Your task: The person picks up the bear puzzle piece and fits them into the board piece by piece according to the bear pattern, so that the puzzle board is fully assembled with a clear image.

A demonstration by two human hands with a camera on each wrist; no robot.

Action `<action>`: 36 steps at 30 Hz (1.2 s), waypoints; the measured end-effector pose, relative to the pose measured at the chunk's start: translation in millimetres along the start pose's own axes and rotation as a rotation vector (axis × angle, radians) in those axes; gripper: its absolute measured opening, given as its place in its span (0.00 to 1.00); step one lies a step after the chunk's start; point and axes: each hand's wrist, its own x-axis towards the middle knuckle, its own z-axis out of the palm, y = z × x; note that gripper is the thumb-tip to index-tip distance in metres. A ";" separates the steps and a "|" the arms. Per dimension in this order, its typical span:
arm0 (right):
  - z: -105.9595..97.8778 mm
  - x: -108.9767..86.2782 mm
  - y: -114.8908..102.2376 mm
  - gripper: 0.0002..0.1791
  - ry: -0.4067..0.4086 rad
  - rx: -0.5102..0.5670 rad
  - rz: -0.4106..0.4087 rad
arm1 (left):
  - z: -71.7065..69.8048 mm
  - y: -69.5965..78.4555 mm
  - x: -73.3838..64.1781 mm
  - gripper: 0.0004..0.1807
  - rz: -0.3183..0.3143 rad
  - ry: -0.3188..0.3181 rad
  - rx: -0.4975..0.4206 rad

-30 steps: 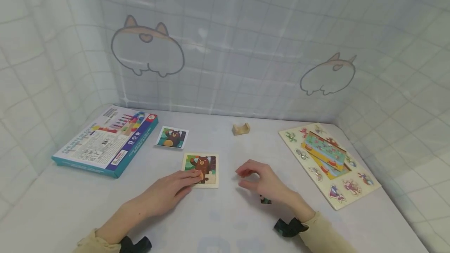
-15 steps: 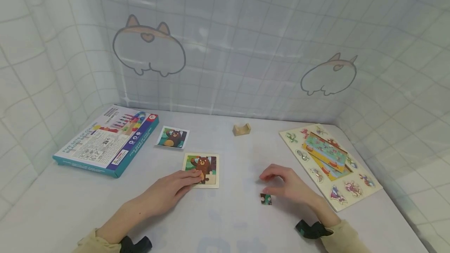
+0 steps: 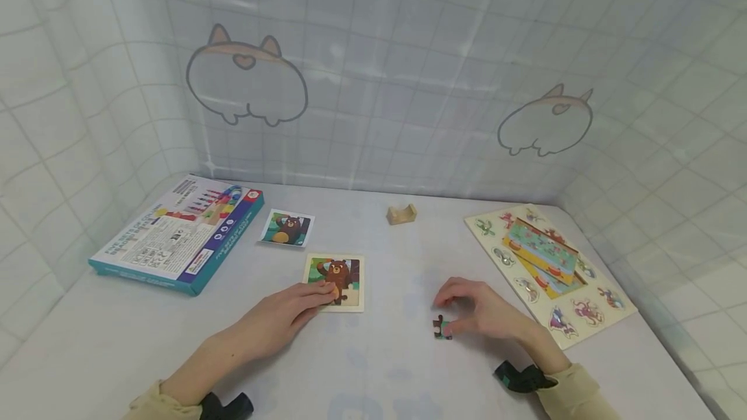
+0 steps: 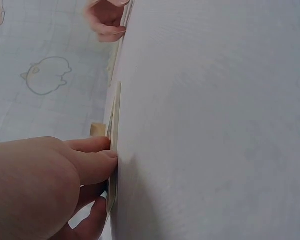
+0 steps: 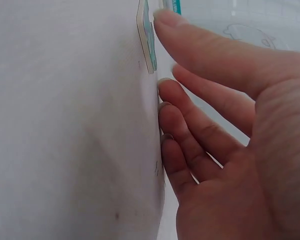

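Note:
In the head view, my left hand [image 3: 280, 316] rests its fingertips on a small bear jigsaw puzzle [image 3: 338, 269] in a pale wooden frame; they hide its lower left part. Bare wood shows at the puzzle's lower right. To the right, a loose puzzle piece [image 3: 439, 328], green and brown, lies on the table. My right hand [image 3: 487, 313] is beside it, thumb at its right edge and fingers loosely bent. The right wrist view shows that thumb over the piece [image 5: 146, 40], with the other fingertips at the table, apart from it.
Behind the puzzle lies a bear picture card [image 3: 286, 229]. A flat box [image 3: 181, 232] is at the left, a small wooden block [image 3: 401, 214] at the back. The wooden board [image 3: 528, 290] at the right bears animal pieces and two cards [image 3: 543, 248].
My right hand has moved right, away from the bear puzzle, to the loose piece. The piece has turned and shows a different outline. My left hand stays on the puzzle.

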 end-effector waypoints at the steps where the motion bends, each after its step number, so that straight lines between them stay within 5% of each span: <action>1: 0.3 -0.3 -0.3 0.20 -0.009 0.005 0.005 | 0.1 0.0 0.1 0.22 0.000 -0.001 0.000; 12: 2.6 -1.5 -3.1 0.24 -0.069 0.016 0.021 | 0.8 -0.2 0.6 0.22 -0.009 0.000 0.004; 36: 3.9 2.9 5.0 0.20 0.107 -0.035 0.037 | 0.9 -0.6 0.6 0.22 -0.012 0.002 -0.002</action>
